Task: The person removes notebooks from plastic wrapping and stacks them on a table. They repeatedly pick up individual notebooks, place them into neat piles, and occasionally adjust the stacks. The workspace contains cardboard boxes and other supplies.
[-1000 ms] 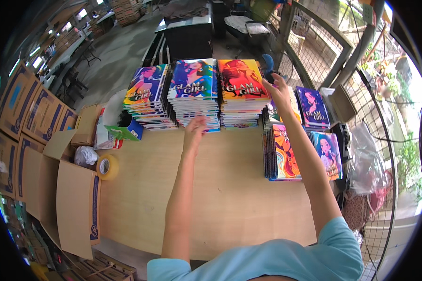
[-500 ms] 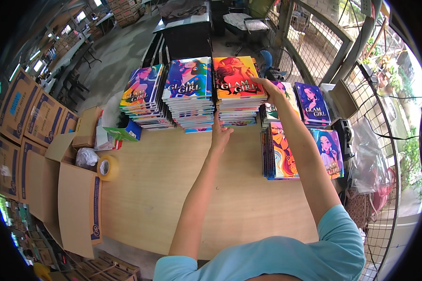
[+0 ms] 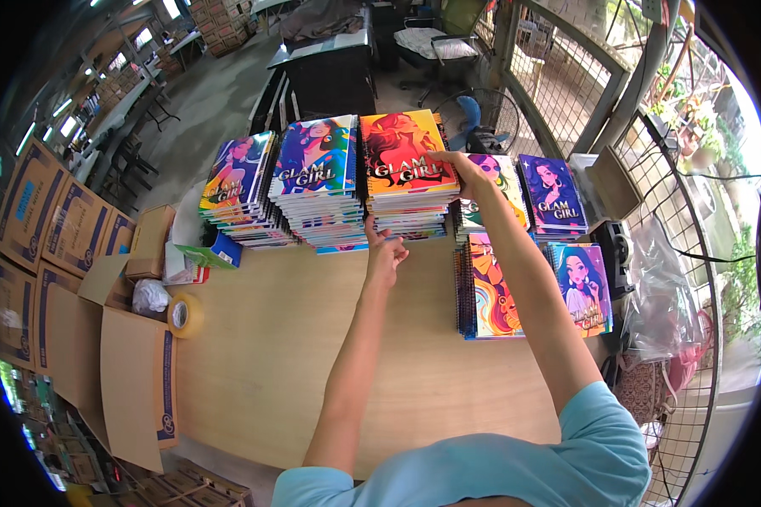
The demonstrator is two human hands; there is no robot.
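A tall stack of spiral notebooks with a red and orange cover (image 3: 406,144) stands at the table's far middle. My right hand (image 3: 472,177) rests against its right side, thumb spread over the cover's edge, the other fingers partly hidden. At the stack's lower left front is my left hand (image 3: 384,253), index finger stretched up along the edges and the other fingers loosely bent, holding nothing. Close on the left stand a blue-and-green-covered notebook stack (image 3: 313,156) and a purple-and-yellow one (image 3: 238,169). Lower piles lie right, including a purple-covered notebook (image 3: 551,194) and a teal-covered notebook (image 3: 582,283).
On the table's left side are an open cardboard box (image 3: 131,380), a roll of tape (image 3: 184,315) and a crumpled plastic ball (image 3: 150,297). Stacked cartons (image 3: 80,215) stand beyond. A clear plastic bag (image 3: 664,287) hangs by the wire mesh on the right.
The whole view has shifted slightly, so the stacks appear lower and farther left. Both hands stay at the red-covered stack. The left hand's fingers have bent a little differently.
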